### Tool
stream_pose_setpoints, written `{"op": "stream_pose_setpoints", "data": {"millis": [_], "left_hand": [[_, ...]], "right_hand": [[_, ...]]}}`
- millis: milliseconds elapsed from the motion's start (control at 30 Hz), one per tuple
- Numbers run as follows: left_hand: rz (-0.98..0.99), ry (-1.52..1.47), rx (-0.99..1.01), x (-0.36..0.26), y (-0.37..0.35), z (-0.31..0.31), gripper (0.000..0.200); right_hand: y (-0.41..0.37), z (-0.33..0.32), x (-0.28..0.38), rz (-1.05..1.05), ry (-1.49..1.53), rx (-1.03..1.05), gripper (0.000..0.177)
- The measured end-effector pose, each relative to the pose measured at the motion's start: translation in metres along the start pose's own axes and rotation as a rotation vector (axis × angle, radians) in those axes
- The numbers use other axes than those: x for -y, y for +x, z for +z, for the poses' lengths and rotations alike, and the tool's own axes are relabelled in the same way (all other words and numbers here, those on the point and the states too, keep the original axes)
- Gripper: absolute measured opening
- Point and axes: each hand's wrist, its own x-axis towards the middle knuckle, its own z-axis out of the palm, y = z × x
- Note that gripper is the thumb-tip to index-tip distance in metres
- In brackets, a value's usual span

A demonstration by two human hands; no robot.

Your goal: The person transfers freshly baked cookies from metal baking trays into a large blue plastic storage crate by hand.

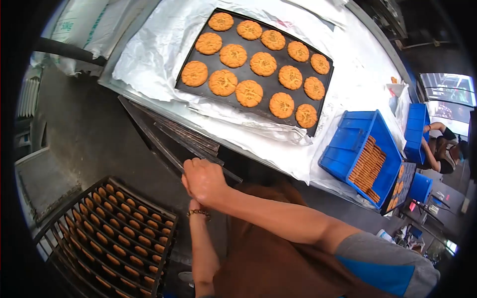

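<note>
My right hand [204, 180] is closed, knuckles up, beside a stack of dark metal trays [186, 136] leaning at the table's edge. It covers most of my left hand [194, 204], whose wrist wears a beaded bracelet. The left fingers are hidden, and I cannot make out what lies between the hands. Above them, on the table, a black baking tray [198, 89] bears rows of round golden cookies [250, 93].
White sheeting [149, 59] covers the table. A blue crate [343, 149] holding stacked cookies stands at right. A rack [171, 233] of cookie-filled trays stands lower left. Another person [439, 149] holds a second blue crate [416, 126]. Sacks [82, 25] lie upper left.
</note>
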Motion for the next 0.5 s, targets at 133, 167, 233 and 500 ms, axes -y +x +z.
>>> {"op": "stream_pose_setpoints", "data": {"millis": [133,167,233,500], "left_hand": [[0.314,0.193,0.13,-0.045,0.052,-0.021,0.052],[0.419,0.234,0.121,-0.069,0.018,0.012,0.052],[0.516,0.281,0.12,-0.117,-0.03,0.072,0.052],[0.557,0.541,0.076,-0.125,0.043,0.104,0.019]], "right_hand": [[-0.003,0.042,-0.02,0.041,-0.046,0.068,0.021],[-0.006,0.051,-0.025,0.022,-0.072,0.052,0.021],[-0.009,0.065,-0.04,0.003,-0.094,0.015,0.02],[-0.024,0.105,-0.069,0.067,-0.283,0.118,0.018]]}}
